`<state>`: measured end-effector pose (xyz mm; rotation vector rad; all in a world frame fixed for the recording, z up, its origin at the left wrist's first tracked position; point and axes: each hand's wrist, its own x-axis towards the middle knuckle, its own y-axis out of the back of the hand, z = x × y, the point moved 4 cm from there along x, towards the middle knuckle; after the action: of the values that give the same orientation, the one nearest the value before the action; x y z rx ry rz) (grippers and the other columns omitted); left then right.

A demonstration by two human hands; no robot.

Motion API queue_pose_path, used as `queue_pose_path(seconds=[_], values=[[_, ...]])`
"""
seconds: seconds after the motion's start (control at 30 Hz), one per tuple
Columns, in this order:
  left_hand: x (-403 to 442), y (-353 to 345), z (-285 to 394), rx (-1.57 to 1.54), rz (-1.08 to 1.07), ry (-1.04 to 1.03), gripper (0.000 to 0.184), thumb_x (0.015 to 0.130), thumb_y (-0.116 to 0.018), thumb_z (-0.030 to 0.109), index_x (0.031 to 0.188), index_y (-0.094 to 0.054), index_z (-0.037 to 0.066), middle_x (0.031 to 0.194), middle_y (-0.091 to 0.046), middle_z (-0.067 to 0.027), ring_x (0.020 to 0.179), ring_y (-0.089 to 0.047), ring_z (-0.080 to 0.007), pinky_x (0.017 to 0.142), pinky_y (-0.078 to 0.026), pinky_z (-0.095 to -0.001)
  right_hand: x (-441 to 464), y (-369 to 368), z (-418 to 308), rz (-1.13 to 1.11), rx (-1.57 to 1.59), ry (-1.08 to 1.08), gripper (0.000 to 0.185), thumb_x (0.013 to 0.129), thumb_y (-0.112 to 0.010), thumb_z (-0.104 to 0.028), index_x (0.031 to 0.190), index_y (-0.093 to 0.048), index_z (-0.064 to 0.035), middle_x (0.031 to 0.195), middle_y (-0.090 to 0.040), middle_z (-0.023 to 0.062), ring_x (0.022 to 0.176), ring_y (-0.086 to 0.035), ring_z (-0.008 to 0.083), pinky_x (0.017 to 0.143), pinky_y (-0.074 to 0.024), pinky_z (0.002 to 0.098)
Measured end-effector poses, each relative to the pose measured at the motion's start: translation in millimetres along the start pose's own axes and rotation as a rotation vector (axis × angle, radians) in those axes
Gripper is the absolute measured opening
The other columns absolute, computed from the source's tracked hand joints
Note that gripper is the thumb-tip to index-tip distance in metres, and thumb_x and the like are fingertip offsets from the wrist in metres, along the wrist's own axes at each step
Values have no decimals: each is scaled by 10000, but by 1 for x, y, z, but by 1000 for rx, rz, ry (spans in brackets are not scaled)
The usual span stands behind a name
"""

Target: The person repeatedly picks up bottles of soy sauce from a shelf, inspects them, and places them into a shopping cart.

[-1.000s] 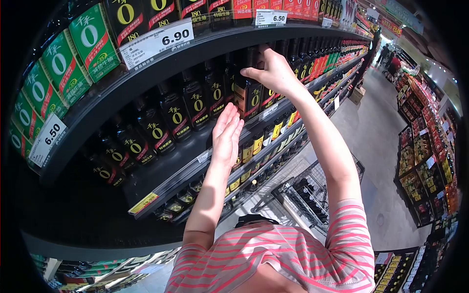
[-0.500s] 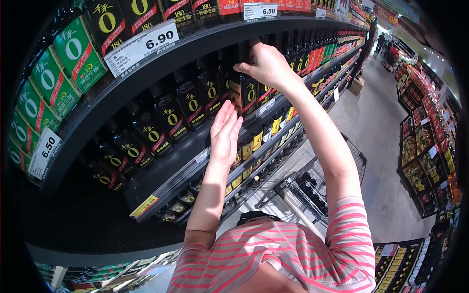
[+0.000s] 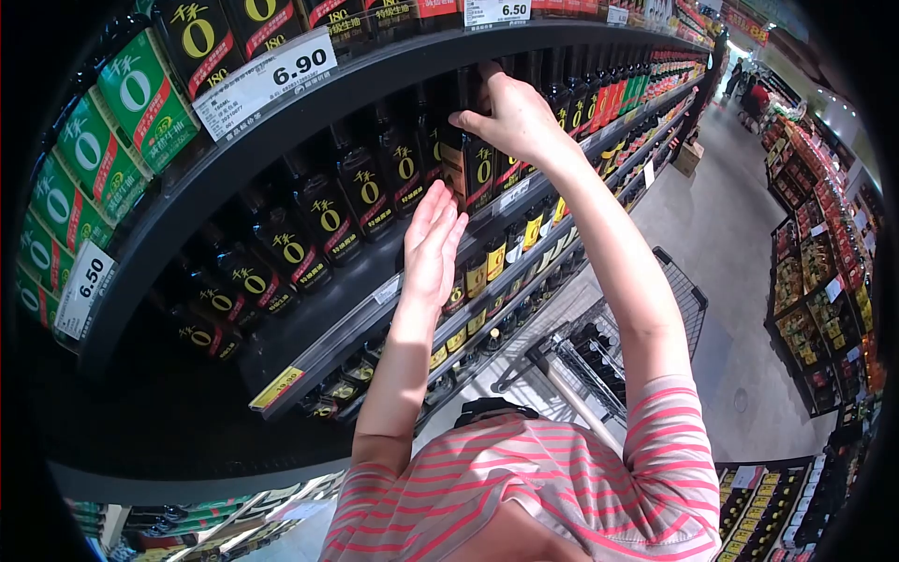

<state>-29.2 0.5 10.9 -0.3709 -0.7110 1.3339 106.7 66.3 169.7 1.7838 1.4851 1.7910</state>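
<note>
At the shelf's front edge stands a dark soy sauce bottle (image 3: 481,171) with a black label and a large yellow 0. From above, my right hand (image 3: 521,114) grips its top, the fingertips partly hidden behind the neck. My left hand (image 3: 434,245) is open, its fingers stretched out and lying together, palm turned toward the bottle. Its fingertips are close to the bottle's lower left side; whether they touch I cannot tell. Matching bottles (image 3: 328,217) line the same shelf to the left, and more continue to the right.
Just above the bottles, the upper shelf edge (image 3: 384,58) carries price tags and boxed goods. Lower shelves (image 3: 487,267) hold yellow-labelled bottles. A shopping cart (image 3: 613,361) with dark bottles stands at my right. Across the aisle is a packed display (image 3: 815,272); people are far off.
The view has shifted slightly. My right hand stays at the bottle's top, and my left hand keeps almost the same place beside it.
</note>
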Motion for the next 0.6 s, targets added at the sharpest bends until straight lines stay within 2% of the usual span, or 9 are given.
queue_pose_path(seconds=[0.13, 0.2, 0.23, 0.3, 0.33, 0.37, 0.4, 0.53, 0.6], values=[[-1, 0, -2, -9, 3, -10, 559, 977, -514, 111, 1461, -269, -24, 1510, -261, -225, 1402, -291, -313, 1134, -314, -428, -13, 2, 4, 42, 124, 17, 607, 805, -740, -355, 1214, -526, 40, 935, -689, 182, 909, -679, 300, 788, -527, 372], [-8, -3, -3, 32, 16, -68, 552, 973, -513, 103, 1454, -278, -30, 1502, -285, -220, 1391, -316, -312, 1136, -313, -433, -37, 17, 8, 223, 302, 86, 561, 846, -712, -311, 1266, -528, 12, 1002, -695, 161, 966, -676, 247, 827, -522, 336], [-13, -5, -3, 29, 16, -61, 552, 973, -513, 103, 1454, -278, -30, 1502, -285, -220, 1391, -316, -312, 1136, -313, -433, -54, 27, 7, 205, 383, 39, 466, 879, -684, -253, 1255, -552, -12, 1013, -697, 136, 974, -671, 208, 834, -515, 317], [-30, -12, -2, 72, -50, -153, 528, 968, -510, 94, 1435, -303, -38, 1473, -341, -213, 1373, -356, -305, 1138, -311, -436, -94, 32, 26, 179, 465, -31, 358, 895, -658, -215, 1182, -592, -11, 970, -694, 128, 928, -679, 211, 807, -524, 316], [-37, -14, -7, 68, -80, -133, 465, 964, -510, 97, 1383, -372, -46, 1412, -429, -208, 1319, -437, -300, 1122, -338, -433, -117, 29, 43, 144, 462, -58, 320, 911, -639, -198, 1165, -600, -8, 974, -696, 123, 937, -675, 194, 815, -521, 316], [-44, -12, -18, 103, -135, -82, 431, 964, -514, 106, 1351, -407, -49, 1378, -467, -201, 1285, -472, -300, 1106, -360, -429, -144, 21, 67, 40, 463, -146, 328, 941, -614, -221, 1201, -600, -20, 958, -675, 56, 852, -611, 95, 740, -506, 259], [-53, -8, -32, 138, -190, -28, 399, 964, -519, 114, 1319, -442, -51, 1345, -505, -195, 1252, -507, -299, 1090, -381, -425, -171, 15, 90, -70, 482, -288, 303, 928, -613, -218, 1147, -609, -8, 1005, -693, 133, 950, -671, 203, 834, -512, 320], [-86, 10, -107, 279, -359, 298, 332, 970, -539, 155, 1259, -520, -7, 1222, -604, -149, 1111, -610, -240, 956, -483, -363, -313, -21, 199, -380, 46, -629, 311, 886, -589, -249, 1085, -598, -11, 966, -654, 245, 936, -630, 405, 831, -504, 442], [-102, 14, -144, 323, -405, 366, 305, 972, -541, 151, 1233, -541, -6, 1173, -627, -130, 1059, -633, -221, 913, -504, -348, -394, -39, 242, -577, -211, -820, 313, 835, -612, -238, 1045, -602, -6, 1007, -636, 270, 982, -604, 436, 831, -493, 495]])
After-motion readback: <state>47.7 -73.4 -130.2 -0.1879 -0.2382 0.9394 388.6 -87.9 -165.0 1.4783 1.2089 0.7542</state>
